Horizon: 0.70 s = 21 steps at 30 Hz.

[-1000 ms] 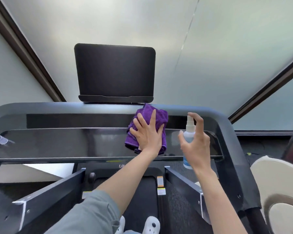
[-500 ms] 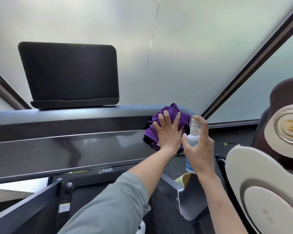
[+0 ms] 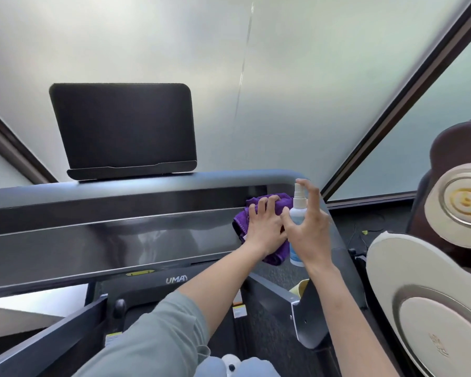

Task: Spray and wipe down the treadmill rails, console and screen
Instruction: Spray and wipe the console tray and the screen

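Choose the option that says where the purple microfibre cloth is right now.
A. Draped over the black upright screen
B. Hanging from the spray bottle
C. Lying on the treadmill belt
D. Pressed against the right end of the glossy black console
D: the left hand presses the purple microfibre cloth against the right end of the glossy black console.

We see the screen [image 3: 123, 129] standing on top of the console [image 3: 106, 240], toward its left side. The cloth [image 3: 259, 210] lies on the right end of the console. Our left hand [image 3: 264, 229] rests flat on top of the cloth. Our right hand [image 3: 309, 229] is just to the right of it, touching it, and holds the spray bottle [image 3: 298, 213] upright in front of the cloth. Below the console, one rail [image 3: 46, 341] sits on the left and another rail [image 3: 280, 297] on the right. A big chair [image 3: 424, 300] stands far to the right, apart from the treadmill.
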Available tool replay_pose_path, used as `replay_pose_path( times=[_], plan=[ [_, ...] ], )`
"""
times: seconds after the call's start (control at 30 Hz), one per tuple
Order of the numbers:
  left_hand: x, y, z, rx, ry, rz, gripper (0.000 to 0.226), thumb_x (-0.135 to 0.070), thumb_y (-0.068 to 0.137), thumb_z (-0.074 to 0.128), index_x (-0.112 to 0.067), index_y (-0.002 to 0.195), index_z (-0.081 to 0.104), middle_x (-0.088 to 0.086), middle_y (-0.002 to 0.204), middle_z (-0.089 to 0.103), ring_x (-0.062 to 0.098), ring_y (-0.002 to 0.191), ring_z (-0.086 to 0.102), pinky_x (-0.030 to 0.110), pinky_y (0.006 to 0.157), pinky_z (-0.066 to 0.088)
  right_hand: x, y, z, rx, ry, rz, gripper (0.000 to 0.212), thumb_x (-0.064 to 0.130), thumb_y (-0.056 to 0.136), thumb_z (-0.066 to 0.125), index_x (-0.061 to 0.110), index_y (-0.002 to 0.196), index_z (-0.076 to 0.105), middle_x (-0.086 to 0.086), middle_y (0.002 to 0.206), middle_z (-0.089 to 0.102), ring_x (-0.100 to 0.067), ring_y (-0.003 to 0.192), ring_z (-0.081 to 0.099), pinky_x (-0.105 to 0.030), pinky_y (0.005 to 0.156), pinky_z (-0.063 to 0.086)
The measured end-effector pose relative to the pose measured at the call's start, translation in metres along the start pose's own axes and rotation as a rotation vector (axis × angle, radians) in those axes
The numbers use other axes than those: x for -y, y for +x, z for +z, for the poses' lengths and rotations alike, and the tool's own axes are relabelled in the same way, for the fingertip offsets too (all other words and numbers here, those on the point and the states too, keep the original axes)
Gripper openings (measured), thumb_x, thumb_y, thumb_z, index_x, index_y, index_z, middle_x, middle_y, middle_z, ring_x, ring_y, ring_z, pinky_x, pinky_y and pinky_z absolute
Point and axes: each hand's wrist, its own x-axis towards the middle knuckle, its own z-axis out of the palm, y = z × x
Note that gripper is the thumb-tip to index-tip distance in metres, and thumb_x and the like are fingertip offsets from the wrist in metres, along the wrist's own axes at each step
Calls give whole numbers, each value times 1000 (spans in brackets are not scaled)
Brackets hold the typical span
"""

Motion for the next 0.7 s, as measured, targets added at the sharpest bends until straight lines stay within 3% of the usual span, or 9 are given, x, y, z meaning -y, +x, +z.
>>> replay_pose_path(
  times=[0.23,0.7],
  plan=[
    [18,-8,-8,-44,14,8,33,-50,90,49,-36,118,60,6,143,31,31,130,23,48,103,20,1,-10,2,-33,-30,30,51,6,86,65,19,131,46,12,57,42,-9,46,44,-29,54,40],
    [68,-42,-35,-77,59,-70,40,-60,90,48,-42,124,58,4,141,32,26,129,25,47,104,20,12,-17,14,-18,-78,67,52,6,86,64,18,132,45,7,57,44,-16,50,46,-36,58,45]
  ],
)
